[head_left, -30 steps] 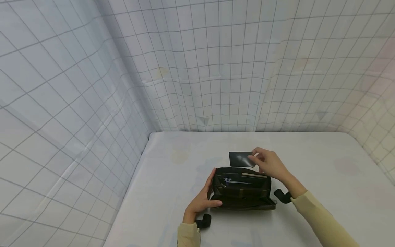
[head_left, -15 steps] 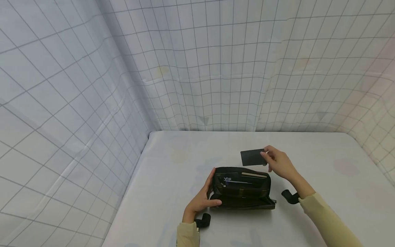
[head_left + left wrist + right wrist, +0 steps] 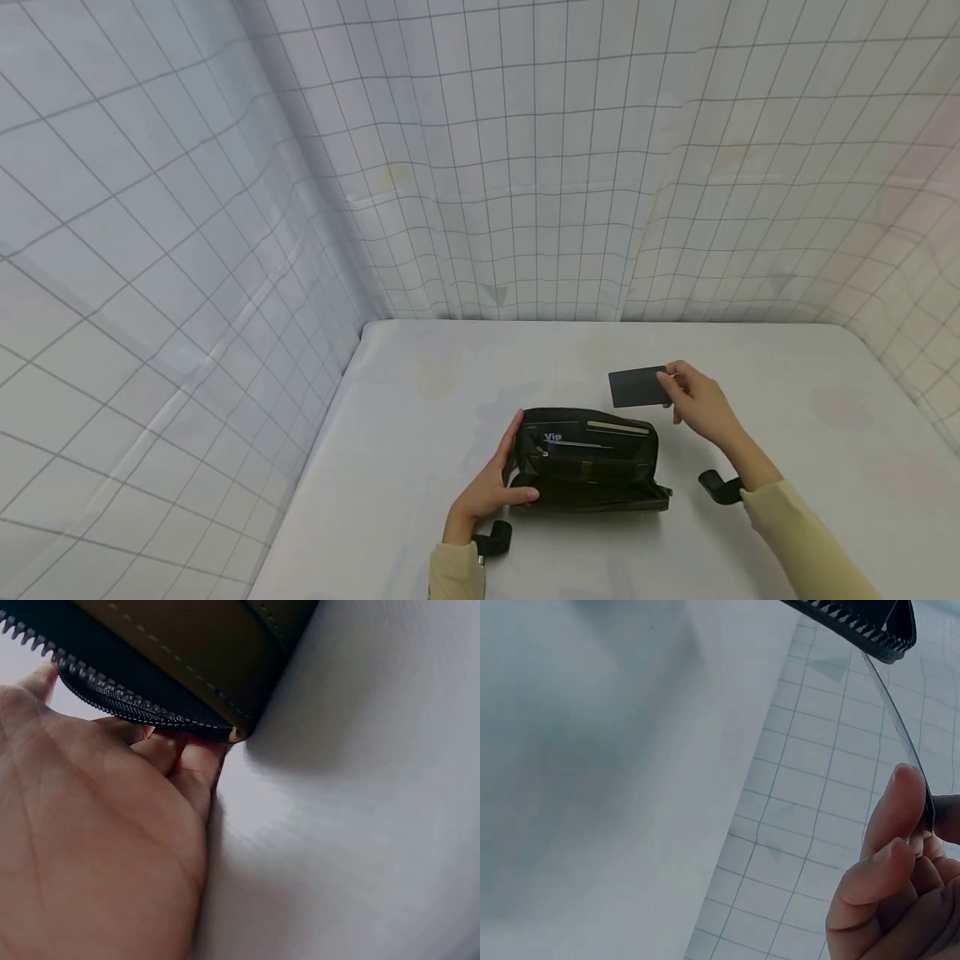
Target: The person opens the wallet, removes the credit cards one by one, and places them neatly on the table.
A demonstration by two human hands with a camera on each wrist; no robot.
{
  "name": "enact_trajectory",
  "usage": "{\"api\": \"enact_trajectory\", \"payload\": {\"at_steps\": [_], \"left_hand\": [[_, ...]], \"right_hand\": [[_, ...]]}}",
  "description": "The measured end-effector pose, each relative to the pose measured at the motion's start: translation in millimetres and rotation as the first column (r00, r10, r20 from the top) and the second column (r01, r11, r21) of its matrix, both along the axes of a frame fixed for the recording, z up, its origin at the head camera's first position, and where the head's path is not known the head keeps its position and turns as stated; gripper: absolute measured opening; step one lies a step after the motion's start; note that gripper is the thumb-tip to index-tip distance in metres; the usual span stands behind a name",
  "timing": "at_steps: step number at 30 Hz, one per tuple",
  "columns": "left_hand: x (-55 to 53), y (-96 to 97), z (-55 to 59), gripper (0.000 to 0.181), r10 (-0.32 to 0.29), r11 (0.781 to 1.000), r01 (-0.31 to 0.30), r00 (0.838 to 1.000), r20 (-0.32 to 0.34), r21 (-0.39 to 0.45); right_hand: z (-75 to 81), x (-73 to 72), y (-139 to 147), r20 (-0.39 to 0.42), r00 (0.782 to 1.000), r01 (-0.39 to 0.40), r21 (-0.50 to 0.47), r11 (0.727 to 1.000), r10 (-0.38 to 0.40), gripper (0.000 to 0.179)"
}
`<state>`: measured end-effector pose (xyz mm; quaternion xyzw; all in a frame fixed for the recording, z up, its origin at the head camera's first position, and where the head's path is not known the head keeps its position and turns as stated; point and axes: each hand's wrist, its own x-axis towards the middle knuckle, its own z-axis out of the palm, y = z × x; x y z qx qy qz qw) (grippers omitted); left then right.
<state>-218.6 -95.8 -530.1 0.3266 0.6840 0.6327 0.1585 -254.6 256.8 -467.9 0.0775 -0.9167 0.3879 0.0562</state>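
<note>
A dark zip wallet stands spread apart on the white table, with a "Vip" card and a pale edge showing in its slots. At the wallet's left end, my left hand grips it, thumb in front and fingers behind. In the left wrist view, the zipper teeth run past the palm. Behind and right of the wallet, my right hand pinches a dark card by its right end, above the table. The right wrist view shows that card edge-on between thumb and fingers.
The white table reaches back to a white grid-patterned curtain, which also hangs at the left and right. Black wrist-camera mounts sit at both wrists.
My right hand has moved to the right with the dark card, away from the wallet's back edge. The left hand and the wallet have stayed in place.
</note>
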Motion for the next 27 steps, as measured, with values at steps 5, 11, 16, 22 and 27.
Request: {"api": "enact_trajectory", "payload": {"at_steps": [5, 11, 16, 22, 27], "left_hand": [[0.2, -0.6, 0.2, 0.102, -0.009, 1.0, 0.009, 1.0, -0.023, 0.009], [-0.2, -0.2, 0.8, 0.1, -0.007, 1.0, 0.008, 0.999, -0.042, 0.015], [-4.1, 0.3, -8.8, 0.101, 0.001, 1.0, 0.0, 0.999, -0.044, 0.024], [-12.2, 0.2, -29.6, 0.103, 0.023, 1.0, -0.024, 0.999, -0.028, -0.005], [-13.7, -0.2, -32.5, 0.105, 0.025, 1.0, -0.025, 1.0, -0.006, -0.005]], "right_hand": [[-3.1, 3.0, 12.2, 0.02, 0.999, 0.035, 0.002, 0.999, -0.035, 0.039], [-7.3, 5.1, 26.1, 0.049, 0.997, 0.058, 0.015, 0.998, -0.059, 0.048], [-11.6, 4.9, 36.7, 0.071, 0.995, 0.072, 0.038, 0.997, -0.074, 0.051], [-17.7, 6.5, 47.3, 0.098, 0.992, 0.08, 0.037, 0.996, -0.083, 0.052], [-22.1, 6.8, 56.5, 0.123, 0.989, 0.083, 0.039, 0.996, -0.087, 0.051]]}}
